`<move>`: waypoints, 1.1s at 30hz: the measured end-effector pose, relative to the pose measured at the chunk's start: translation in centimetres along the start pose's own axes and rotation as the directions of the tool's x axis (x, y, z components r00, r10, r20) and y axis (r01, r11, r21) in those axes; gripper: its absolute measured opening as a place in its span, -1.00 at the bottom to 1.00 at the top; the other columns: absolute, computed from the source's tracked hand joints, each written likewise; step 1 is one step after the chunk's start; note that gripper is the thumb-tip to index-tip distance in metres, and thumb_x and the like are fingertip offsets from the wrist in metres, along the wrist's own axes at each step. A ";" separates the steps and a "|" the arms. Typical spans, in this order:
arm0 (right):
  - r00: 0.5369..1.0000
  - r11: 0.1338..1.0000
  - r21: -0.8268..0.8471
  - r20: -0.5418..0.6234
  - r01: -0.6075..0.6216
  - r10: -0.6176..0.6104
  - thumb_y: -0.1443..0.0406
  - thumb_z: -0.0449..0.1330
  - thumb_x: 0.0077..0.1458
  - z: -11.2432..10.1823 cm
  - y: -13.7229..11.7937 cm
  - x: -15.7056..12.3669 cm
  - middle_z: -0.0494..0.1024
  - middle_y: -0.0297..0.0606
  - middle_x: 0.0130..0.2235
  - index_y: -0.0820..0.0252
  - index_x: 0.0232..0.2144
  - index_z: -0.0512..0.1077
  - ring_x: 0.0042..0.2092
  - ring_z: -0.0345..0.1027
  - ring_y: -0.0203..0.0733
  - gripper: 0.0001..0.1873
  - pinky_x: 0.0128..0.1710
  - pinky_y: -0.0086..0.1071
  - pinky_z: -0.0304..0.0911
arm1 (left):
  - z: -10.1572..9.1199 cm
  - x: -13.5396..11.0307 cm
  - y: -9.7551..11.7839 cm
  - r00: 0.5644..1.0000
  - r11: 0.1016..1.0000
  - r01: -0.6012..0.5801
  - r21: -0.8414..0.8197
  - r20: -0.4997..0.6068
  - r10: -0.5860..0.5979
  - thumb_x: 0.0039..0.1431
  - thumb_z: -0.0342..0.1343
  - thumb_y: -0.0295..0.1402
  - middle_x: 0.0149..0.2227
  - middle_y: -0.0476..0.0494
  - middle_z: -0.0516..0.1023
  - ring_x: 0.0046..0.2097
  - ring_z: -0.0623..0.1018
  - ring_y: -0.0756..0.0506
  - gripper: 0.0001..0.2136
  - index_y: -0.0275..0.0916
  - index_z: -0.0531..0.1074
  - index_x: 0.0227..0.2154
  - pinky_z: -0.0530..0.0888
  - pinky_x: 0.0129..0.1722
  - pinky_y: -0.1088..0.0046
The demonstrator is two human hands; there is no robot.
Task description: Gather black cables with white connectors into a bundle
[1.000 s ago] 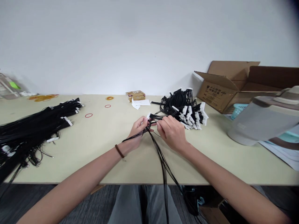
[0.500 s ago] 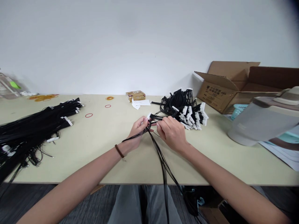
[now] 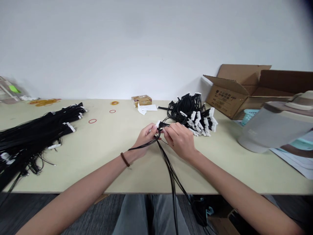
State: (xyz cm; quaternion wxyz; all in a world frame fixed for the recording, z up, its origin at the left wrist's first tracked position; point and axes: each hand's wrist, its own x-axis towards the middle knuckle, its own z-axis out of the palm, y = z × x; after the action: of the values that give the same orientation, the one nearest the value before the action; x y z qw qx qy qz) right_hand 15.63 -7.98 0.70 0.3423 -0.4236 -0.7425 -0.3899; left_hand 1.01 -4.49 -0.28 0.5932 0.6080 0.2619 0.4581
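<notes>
My left hand and my right hand meet over the middle of the beige table. Both are closed on a bundle of thin black cables with white connectors at the top end. The fingertips pinch the connector ends close together. The cables trail from my hands toward me and hang over the table's front edge. Just behind my right hand lies a pile of coiled black cables with white connectors.
A long heap of straight black cables covers the left side. Rubber bands, a small yellow box and white paper lie at the back. An open cardboard box, a grey jug and papers fill the right.
My hands have hardly moved. The white connector ends between my fingertips have shifted slightly to the right and closer together.
</notes>
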 end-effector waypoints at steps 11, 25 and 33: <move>0.999 1.000 0.026 0.042 0.018 -0.019 0.35 0.00 0.15 -0.1 0.2 -0.1 0.28 -0.36 -0.53 0.19 -0.52 0.27 -0.44 0.02 -0.29 -0.80 -0.46 -0.41 -0.11 | -0.1 -0.2 0.4 1.000 0.998 -0.009 0.063 -0.008 0.010 0.06 0.01 -0.13 -0.45 -0.01 0.25 -0.39 0.28 0.05 -0.73 -0.28 0.28 -0.48 0.32 -0.35 0.52; 0.995 0.996 -0.017 -0.060 -0.082 0.081 0.25 0.07 0.12 -0.1 2.1 0.3 0.37 -0.27 -0.42 0.21 -0.35 0.34 -0.35 0.11 -0.24 -0.87 -0.42 -0.41 -0.02 | -0.3 0.2 0.8 0.993 0.942 0.112 -0.315 -0.007 -0.121 0.07 0.04 -0.26 -0.23 -0.15 0.46 -0.27 0.49 -0.04 -0.83 -0.27 0.31 -0.38 0.38 -0.33 0.46; 0.973 0.979 -0.116 -0.179 -0.170 0.148 0.30 0.07 0.09 -0.3 6.1 -0.1 0.37 -0.25 -0.39 0.16 -0.31 0.34 -0.35 0.13 -0.21 -0.91 -0.41 -0.36 0.01 | -1.0 0.1 1.4 0.959 0.897 0.280 -0.343 0.151 -0.242 0.07 0.05 -0.30 -0.12 -0.24 0.49 -0.28 0.56 -0.12 -0.87 -0.28 0.31 -0.41 0.42 -0.22 0.31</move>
State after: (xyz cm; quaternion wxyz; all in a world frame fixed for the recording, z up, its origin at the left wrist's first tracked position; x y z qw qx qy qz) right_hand 21.21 -6.25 2.52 0.4058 -0.4687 -0.6473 -0.4435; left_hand -0.19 -4.16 0.96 0.7635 0.4711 0.2214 0.3821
